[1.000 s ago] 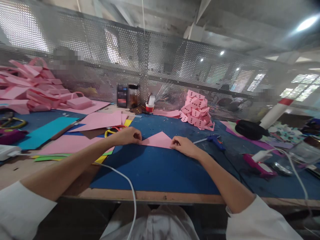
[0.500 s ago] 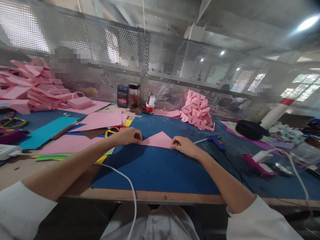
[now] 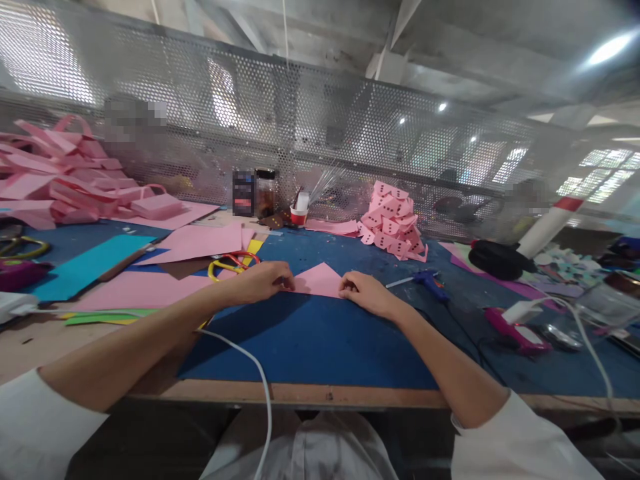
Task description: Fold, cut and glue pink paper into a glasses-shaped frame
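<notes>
A pink sheet of paper [image 3: 320,280], showing as a triangle with its peak pointing away from me, lies on the blue mat [image 3: 315,347]. My left hand [image 3: 267,281] is closed at its left corner, fingertips pressed on the paper. At the opposite corner my right hand [image 3: 367,292] pinches the edge between thumb and curled fingers. The fingers partly cover both corners. Close behind my left forearm lie scissors [image 3: 227,265] with red and yellow handles. A blue glue gun [image 3: 433,285] rests to the right of my right hand.
Folded pink pieces with dark dots [image 3: 393,223] are piled behind the paper. Pink paper baskets [image 3: 75,177] heap up at the far left. A white cable [image 3: 257,367] crosses the table's front edge. A perforated metal screen [image 3: 325,127] stands at the back.
My left hand has shifted slightly to the right along the pink paper, covering more of its left corner. My right hand stays at the right corner.
</notes>
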The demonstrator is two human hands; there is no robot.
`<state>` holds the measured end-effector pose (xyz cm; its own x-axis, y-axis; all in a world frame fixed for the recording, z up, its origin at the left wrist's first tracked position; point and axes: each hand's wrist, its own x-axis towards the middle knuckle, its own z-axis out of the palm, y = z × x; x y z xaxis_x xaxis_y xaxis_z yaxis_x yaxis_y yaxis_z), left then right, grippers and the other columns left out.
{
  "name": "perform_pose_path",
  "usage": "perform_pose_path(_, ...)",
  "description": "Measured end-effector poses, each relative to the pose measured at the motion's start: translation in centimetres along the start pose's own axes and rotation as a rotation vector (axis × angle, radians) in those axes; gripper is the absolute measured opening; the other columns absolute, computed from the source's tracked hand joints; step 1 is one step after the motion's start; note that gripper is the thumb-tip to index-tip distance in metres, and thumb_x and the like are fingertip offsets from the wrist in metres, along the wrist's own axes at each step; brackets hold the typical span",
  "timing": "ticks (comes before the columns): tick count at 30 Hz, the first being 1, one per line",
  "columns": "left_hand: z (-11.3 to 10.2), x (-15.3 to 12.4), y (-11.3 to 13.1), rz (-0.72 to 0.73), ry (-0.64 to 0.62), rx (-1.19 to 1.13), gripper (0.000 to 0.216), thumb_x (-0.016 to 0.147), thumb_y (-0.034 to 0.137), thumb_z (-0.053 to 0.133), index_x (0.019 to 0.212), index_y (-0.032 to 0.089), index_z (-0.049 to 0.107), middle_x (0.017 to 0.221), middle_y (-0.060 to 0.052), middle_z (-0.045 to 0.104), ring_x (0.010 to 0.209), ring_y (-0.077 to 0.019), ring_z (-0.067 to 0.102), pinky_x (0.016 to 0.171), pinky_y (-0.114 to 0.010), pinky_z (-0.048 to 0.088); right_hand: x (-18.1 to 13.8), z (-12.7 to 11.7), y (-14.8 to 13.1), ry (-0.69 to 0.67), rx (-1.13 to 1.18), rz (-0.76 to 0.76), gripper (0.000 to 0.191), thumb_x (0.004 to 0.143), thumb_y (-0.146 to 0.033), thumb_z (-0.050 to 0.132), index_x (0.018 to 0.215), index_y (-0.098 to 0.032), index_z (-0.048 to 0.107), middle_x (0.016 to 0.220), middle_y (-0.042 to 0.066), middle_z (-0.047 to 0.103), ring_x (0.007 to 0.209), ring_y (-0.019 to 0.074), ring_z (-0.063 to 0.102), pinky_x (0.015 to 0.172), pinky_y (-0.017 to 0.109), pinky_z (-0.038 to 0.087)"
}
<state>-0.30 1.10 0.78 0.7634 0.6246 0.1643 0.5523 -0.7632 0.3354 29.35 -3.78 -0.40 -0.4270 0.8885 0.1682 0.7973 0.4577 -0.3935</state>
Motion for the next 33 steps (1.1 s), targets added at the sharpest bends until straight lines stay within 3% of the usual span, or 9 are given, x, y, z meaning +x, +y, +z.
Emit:
perform_pose_path(6, 0.6, -0.3, 0.8, 0.036, 0.052, 0.081, 0.031, 0.068, 0.002, 0.043, 0.085, 0.018, 0.063, 0.088, -0.002, 0.062, 0.083, -0.0160, 0.058, 0.072, -0.024, 0.042, -0.6, -0.1, -1.5, 0.019, -0.057, -0.126, 0.026, 0.090, -0.012, 0.050, 0.103, -0.025, 0.067, 0.098, 0.003, 0.056, 0.086, 0.0130, 0.056, 0.080, 0.025, 0.039)
perform_pose_path(12, 0.9, -0.3, 1.8, 0.050, 0.098, 0.140, 0.015, 0.082, 0.013, 0.046, 0.086, 0.018, 0.060, 0.089, -0.004, 0.060, 0.082, -0.0168, 0.057, 0.070, -0.025, 0.042, -1.0, -0.1, -1.9, 0.010, -0.093, -0.184, 0.032, 0.089, -0.010, 0.048, 0.110, -0.026, 0.066, 0.106, 0.004, 0.058, 0.089, 0.0133, 0.058, 0.082, 0.025, 0.041)
perform_pose_path(20, 1.9, -0.1, 1.6, 0.171, 0.082, 0.105, 0.037, 0.089, 0.005, 0.038, 0.111, 0.023, 0.062, 0.103, -0.004, 0.060, 0.101, -0.0170, 0.056, 0.088, -0.026, 0.041, -0.9, 0.3, -2.1, 0.016, -0.130, -0.209, 0.034, 0.086, -0.006, 0.046, 0.107, -0.023, 0.066, 0.110, 0.004, 0.059, 0.094, 0.0145, 0.057, 0.085, 0.026, 0.041)
perform_pose_path(33, 2.3, 0.1, 2.3, 0.230, 0.094, 0.362, 0.049, 0.085, 0.008, 0.045, 0.124, 0.034, 0.058, 0.098, -0.005, 0.056, 0.093, -0.0192, 0.055, 0.085, -0.030, 0.044, -1.0, 0.4, -3.1, 0.006, -0.345, -0.246, 0.048, 0.088, -0.010, 0.047, 0.127, -0.035, 0.056, 0.104, 0.003, 0.055, 0.090, 0.0158, 0.052, 0.078, 0.025, 0.040)
